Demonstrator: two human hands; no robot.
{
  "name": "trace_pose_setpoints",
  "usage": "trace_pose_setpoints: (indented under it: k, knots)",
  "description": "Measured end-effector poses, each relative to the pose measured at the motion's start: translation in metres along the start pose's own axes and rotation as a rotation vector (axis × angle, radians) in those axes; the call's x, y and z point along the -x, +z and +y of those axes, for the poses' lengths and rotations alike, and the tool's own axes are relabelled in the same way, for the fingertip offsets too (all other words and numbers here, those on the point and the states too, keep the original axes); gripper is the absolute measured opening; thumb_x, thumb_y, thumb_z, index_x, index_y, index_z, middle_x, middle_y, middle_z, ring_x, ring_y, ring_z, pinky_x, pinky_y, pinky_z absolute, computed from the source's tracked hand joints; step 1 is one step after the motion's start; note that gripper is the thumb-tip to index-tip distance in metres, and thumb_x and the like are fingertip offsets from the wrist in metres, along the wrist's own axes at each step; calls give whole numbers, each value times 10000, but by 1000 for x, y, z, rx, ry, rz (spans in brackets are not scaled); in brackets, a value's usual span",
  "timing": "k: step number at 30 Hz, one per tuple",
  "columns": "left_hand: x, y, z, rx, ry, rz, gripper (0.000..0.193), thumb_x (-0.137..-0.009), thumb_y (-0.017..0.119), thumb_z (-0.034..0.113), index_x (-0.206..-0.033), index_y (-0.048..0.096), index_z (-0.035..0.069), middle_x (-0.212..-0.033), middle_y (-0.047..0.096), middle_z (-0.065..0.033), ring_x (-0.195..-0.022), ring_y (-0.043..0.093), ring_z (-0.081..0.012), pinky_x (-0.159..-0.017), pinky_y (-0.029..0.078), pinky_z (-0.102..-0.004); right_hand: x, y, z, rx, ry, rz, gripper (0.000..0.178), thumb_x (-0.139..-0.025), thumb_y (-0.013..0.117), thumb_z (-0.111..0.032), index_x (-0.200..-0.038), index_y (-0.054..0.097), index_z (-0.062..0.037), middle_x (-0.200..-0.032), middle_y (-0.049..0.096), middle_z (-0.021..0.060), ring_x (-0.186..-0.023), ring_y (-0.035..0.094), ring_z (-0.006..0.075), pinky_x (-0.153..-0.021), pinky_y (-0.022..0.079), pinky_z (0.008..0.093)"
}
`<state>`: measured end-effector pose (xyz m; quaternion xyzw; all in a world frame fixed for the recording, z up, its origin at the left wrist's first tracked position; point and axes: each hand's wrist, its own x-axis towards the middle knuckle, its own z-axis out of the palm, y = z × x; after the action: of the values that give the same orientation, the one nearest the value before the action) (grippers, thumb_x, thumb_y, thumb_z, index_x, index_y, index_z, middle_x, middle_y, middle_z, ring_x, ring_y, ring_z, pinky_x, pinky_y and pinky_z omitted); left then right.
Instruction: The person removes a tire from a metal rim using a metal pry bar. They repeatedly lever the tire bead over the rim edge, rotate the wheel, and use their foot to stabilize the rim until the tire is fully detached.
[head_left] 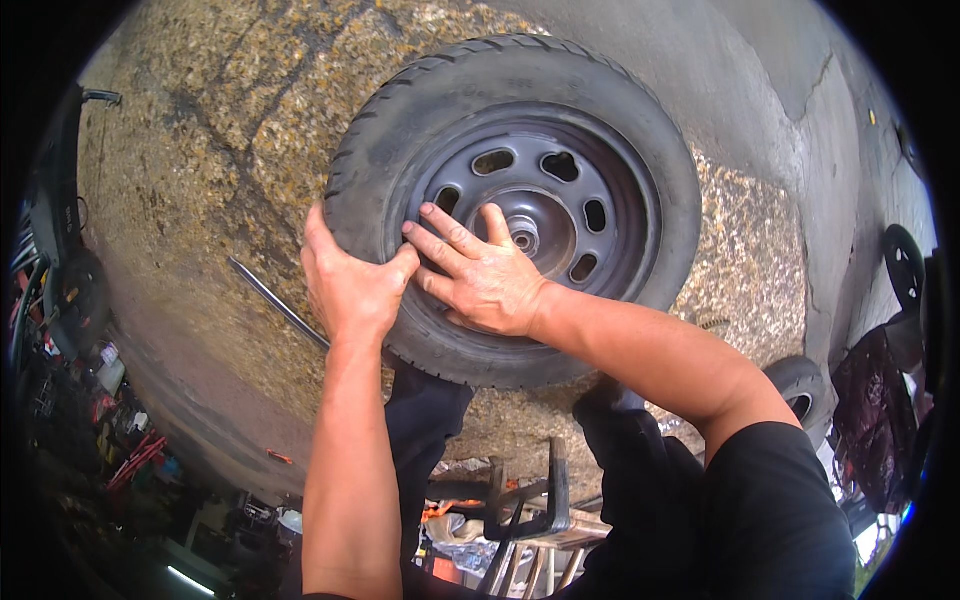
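A black tyre (pixel 655 130) sits on a dark steel wheel rim (pixel 515 152) with oval holes, lying flat on the rough ground between my feet. The hub (pixel 523 236) shows at the centre of the rim. My left hand (pixel 350 285) is wrapped round the tyre's left side, thumb on the sidewall and fingers hidden round the tread. Fingers apart, my right hand (pixel 485 280) lies across the lower left of the rim near the bead, its thumb pointing up beside the hub. The two hands nearly meet. Left of the wheel, a slim metal bar (pixel 275 298) rests on the ground.
A dark metal frame (pixel 550 490) stands between my legs. At the right are a smaller tyre (pixel 798 385) and a dark plastic bag (pixel 875 420). Tools and clutter, including red-handled items (pixel 135 460), crowd the lower left. An orange-handled item (pixel 279 457) lies nearer.
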<state>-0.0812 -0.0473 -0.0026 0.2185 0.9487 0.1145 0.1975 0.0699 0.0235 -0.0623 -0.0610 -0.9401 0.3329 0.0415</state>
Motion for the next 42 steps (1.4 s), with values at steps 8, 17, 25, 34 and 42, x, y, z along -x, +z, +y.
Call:
trace_pose_setpoints:
  k: [8,17,25,34,42]
  knots:
    - [-16,3,-22,363,81,-48,988,-625,850,210,-1457,365,-10,-1361,516,-304,-1265,534,-376,-1047,443,-424,-19,-4,17,165,-57,-125,644,-769,731,-462,-1317,586,-156,-1529,368,123,-1495,167,350,-870,370,709]
    - [91,41,-9,197,-443,12,1262,-617,887,282,-1553,75,45,-1506,298,-291,-1395,342,-414,-1148,333,-469,-17,-7,23,262,-160,-198,577,-887,595,-411,-1389,546,-130,-1533,385,117,-1484,189,383,-1005,312,682]
    - [92,40,9,76,-598,32,1238,-637,891,316,-1556,93,87,-1436,389,-257,-1283,476,-423,-1066,419,-481,-22,-24,25,317,-218,-337,603,-926,541,-381,-1475,445,-150,-1589,314,107,-1511,114,384,-1130,197,689]
    - [90,31,12,38,-574,28,1212,-614,902,278,-1529,138,59,-1404,398,-295,-1272,466,-436,-1080,407,-488,-52,-22,8,427,-459,-521,364,-915,545,-356,-1156,729,-157,-1291,617,51,-1386,394,276,-1153,132,681]
    - [90,28,11,89,-556,34,1218,-588,905,258,-1513,150,14,-1359,420,-298,-1257,461,-436,-1082,395,-474,-61,-29,18,347,-583,-646,371,-818,613,-331,-1114,730,-141,-1274,610,68,-1387,366,310,-1139,158,708]
